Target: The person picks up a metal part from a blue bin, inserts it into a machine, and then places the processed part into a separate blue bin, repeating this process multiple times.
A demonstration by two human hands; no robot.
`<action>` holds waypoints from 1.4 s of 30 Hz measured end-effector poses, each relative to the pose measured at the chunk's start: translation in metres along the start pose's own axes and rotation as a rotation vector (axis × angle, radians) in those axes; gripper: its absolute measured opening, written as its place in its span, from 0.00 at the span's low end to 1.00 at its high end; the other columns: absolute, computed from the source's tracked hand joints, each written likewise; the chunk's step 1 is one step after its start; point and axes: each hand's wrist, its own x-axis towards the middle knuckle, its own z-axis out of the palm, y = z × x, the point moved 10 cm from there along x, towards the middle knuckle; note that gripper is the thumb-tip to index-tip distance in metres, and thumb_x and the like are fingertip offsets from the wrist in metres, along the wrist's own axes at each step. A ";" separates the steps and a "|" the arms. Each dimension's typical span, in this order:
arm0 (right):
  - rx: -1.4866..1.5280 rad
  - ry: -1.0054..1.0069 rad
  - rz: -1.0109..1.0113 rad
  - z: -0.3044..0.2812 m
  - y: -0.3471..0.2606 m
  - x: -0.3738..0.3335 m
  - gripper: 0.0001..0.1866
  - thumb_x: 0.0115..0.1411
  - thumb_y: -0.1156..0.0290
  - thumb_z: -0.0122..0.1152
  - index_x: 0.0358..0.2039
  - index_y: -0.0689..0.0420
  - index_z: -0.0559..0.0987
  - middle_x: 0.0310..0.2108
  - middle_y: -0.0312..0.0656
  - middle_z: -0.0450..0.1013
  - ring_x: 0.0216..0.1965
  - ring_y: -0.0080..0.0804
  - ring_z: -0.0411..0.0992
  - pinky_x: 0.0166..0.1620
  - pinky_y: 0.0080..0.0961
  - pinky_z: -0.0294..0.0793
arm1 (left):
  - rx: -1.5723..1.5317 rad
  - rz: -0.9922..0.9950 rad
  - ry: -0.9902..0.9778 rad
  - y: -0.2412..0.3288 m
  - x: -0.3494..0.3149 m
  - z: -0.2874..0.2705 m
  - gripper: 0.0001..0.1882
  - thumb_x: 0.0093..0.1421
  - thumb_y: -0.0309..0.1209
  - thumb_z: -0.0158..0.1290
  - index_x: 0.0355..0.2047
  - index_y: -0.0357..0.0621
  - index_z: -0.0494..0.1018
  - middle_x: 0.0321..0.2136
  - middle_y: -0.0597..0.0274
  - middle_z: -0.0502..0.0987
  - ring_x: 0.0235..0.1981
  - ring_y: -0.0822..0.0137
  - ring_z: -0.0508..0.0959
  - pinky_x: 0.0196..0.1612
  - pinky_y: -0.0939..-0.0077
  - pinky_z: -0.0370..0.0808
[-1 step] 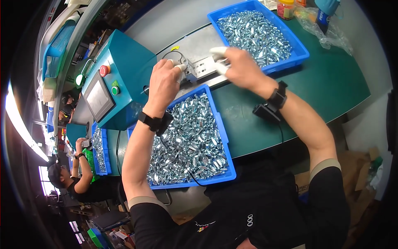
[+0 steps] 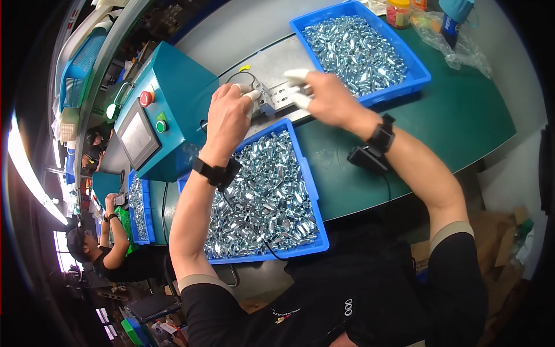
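My left hand (image 2: 227, 115) is closed, its white-covered fingertips pressed together beside a metal fixture (image 2: 265, 103) on the bench. Whatever those fingertips pinch, if anything, is hidden. Just right of the fixture, my right hand (image 2: 332, 103) hovers over a flat metal block with holes (image 2: 282, 97). Its thumb and forefinger, also in white covers, are spread apart with nothing visible between them. Below my left hand, a blue tray (image 2: 313, 196) is heaped with small shiny metal sleeves (image 2: 263, 196). Another blue tray (image 2: 425, 78) of similar metal parts (image 2: 355, 52) stands beyond my right hand.
A teal machine (image 2: 179, 81) with a screen (image 2: 137, 137), a red button (image 2: 147, 98) and a green button (image 2: 161, 125) stands at left. A jar (image 2: 398, 13), a plastic bag (image 2: 462, 55) and a blue-capped bottle (image 2: 454, 23) sit far right. Another person (image 2: 118, 243) works at far left.
My right hand has shifted a little to the left, nearer the fixture, with its fingers still apart. My left hand stays in nearly the same place.
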 end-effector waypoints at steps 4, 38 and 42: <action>0.336 -0.141 0.181 0.055 0.007 0.011 0.29 0.65 0.71 0.68 0.67 0.59 0.77 0.53 0.51 0.84 0.50 0.39 0.84 0.55 0.33 0.82 | -0.046 -0.027 0.144 0.018 -0.026 -0.028 0.12 0.60 0.20 0.62 0.45 0.40 0.85 0.42 0.55 0.83 0.48 0.51 0.80 0.52 0.58 0.78; 0.301 -0.073 -0.007 0.082 -0.010 0.006 0.31 0.65 0.73 0.69 0.69 0.54 0.76 0.53 0.46 0.84 0.48 0.36 0.83 0.55 0.31 0.82 | -0.336 -0.306 -0.147 0.034 -0.152 -0.009 0.14 0.58 0.25 0.69 0.45 0.45 0.84 0.42 0.61 0.83 0.44 0.53 0.81 0.47 0.61 0.80; 0.290 -0.093 0.040 0.081 -0.011 0.006 0.31 0.65 0.73 0.69 0.69 0.54 0.76 0.53 0.46 0.84 0.48 0.36 0.83 0.54 0.30 0.82 | -0.326 -0.284 -0.145 0.034 -0.151 -0.006 0.12 0.58 0.24 0.68 0.43 0.46 0.84 0.40 0.61 0.82 0.43 0.53 0.81 0.45 0.60 0.80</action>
